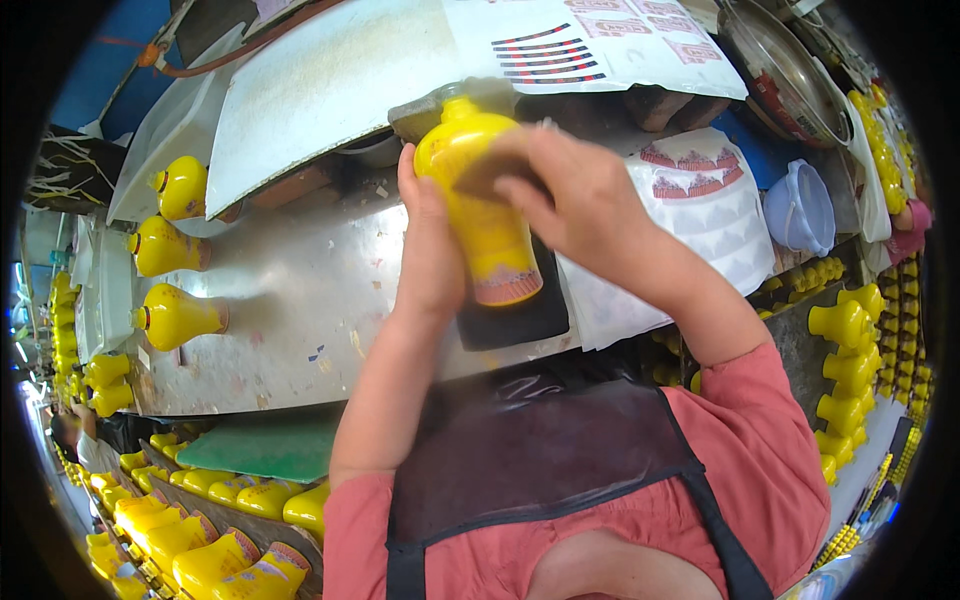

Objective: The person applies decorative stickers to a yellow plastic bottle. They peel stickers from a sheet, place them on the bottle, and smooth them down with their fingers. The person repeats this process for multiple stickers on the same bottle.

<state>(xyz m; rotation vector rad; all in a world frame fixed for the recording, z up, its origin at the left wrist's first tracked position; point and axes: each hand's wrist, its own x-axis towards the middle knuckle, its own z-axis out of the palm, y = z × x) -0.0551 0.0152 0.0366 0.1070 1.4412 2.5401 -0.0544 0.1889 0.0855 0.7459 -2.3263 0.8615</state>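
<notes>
A glossy yellow vase-shaped bottle point(495, 245) lies tilted before me, its narrow neck pointing away and a pinkish patterned band round its base. My left hand point(432, 245) is closed along its left side. A thin brown flat piece point(492, 172), smeared by motion, is pinched in my right hand point(575, 185) against the bottle's upper body. Beneath the base is a black pad point(515, 325) at the table's near edge. Beyond the neck sits a grey block-like rest point(410, 120), partly hidden. Markings under the brown piece cannot be made out.
Several yellow bottles point(180, 317) stand on the left of the metal table point(310, 290). Decal sheets point(690, 225) lie at right, with more strips on a white board point(340, 75) behind. A lilac bucket point(799, 208) and a metal pan point(790, 70) are at far right. Racked bottles point(265, 497) fill the lower left.
</notes>
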